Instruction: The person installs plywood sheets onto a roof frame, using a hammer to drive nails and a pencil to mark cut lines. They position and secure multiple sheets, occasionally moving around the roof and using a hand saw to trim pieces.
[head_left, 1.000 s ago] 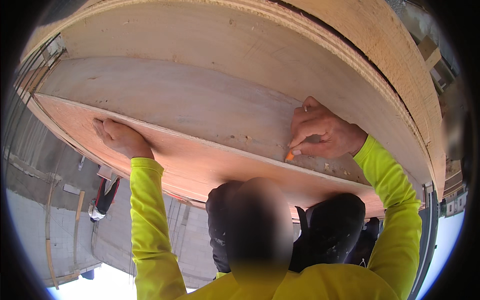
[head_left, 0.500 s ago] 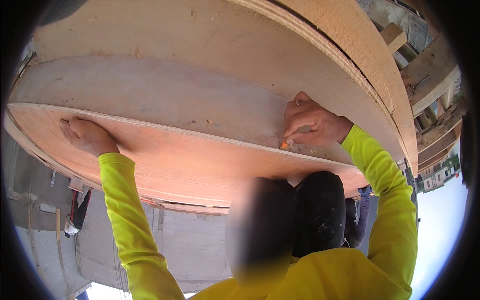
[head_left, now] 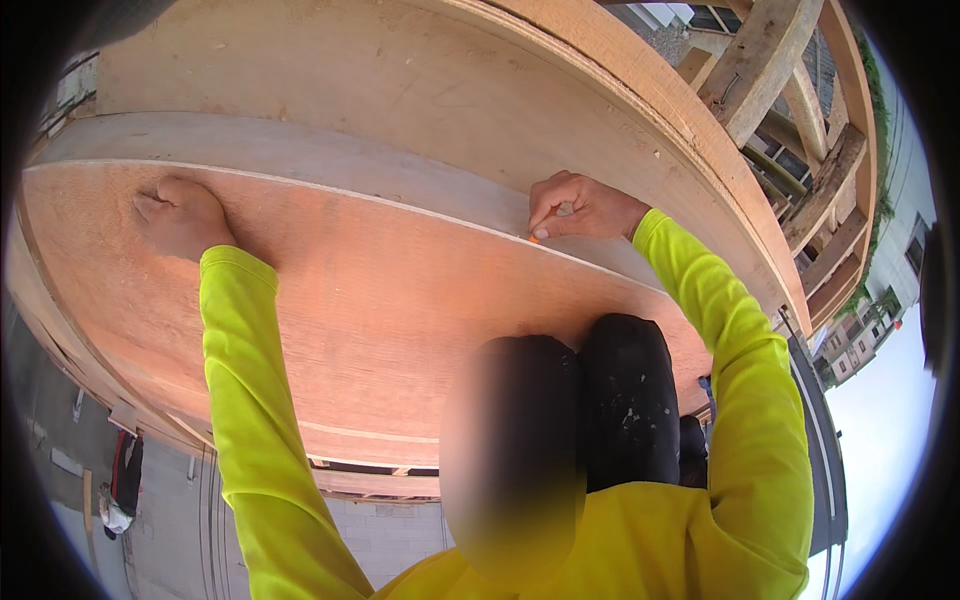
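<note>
My left hand (head_left: 188,218) rests on a reddish plywood sheet (head_left: 360,300), near its left end and just on my side of its long far edge. The fingers are curled in, and whatever they may hold is hidden. Farther right, my right hand (head_left: 583,206) pinches a small orange piece (head_left: 537,237) between thumb and fingers. Its tip meets the sheet's far edge; I cannot tell whether it is a pencil or a crayon. Beneath the sheet lies a greyish-brown board (head_left: 340,75), showing beyond that edge. My dark-clad knees (head_left: 628,400) are on the near part of the sheet.
A layered, curved wooden rim (head_left: 640,95) bounds the board at the far right. Past it stands a frame of rough timber beams (head_left: 765,70). Beyond the sheet's near side the surface drops away to a pale block wall (head_left: 385,535). Another person's dark-clad leg (head_left: 127,470) shows at lower left.
The reddish sheet has slid away from me, covering more of the board. Both hands remain by its far edge, the right still pinching the orange piece. The whole view has shifted.
</note>
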{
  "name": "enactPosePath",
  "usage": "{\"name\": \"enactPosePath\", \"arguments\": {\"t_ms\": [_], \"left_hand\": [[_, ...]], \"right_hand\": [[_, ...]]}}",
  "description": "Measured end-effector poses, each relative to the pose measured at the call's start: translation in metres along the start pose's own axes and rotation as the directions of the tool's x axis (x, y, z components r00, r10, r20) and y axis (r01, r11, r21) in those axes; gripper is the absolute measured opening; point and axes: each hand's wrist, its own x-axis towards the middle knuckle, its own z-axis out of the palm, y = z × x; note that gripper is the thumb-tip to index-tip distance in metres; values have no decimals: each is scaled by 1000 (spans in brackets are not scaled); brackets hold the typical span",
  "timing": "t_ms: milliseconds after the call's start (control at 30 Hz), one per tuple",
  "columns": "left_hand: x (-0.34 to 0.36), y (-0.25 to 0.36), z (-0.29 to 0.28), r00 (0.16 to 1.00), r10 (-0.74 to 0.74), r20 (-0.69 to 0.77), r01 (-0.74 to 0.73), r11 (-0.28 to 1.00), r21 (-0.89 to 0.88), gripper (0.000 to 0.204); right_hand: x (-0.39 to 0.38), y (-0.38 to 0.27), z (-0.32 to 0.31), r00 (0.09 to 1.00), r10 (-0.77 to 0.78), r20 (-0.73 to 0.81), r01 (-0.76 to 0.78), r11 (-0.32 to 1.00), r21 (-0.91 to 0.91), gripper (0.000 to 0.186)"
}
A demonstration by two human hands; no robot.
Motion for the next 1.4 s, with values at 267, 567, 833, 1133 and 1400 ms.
{"name": "enactPosePath", "arguments": {"t_ms": [267,567,833,1133,1400], "left_hand": [[-1,9,1,995,45,-94,-38,997,74,56],[-257,126,-119,572,116,812,-61,993,-99,133],[-281,132,-102,622,80,779,-147,989,16,144],[-274,113,-111,555,169,814,-129,985,-117,142],[-272,125,-100,495,134,859,-62,991,-119,143]], "right_hand": [[-9,-2,-1,1000,17,-26,-17,1000,-22,13],[6,23,2,989,-144,-26,145,988,48,13],[31,45,-6,897,-439,44,437,898,45,15],[-72,113,-14,843,-535,53,526,841,129,14],[-75,126,-15,825,-565,20,560,821,107,12]]}}
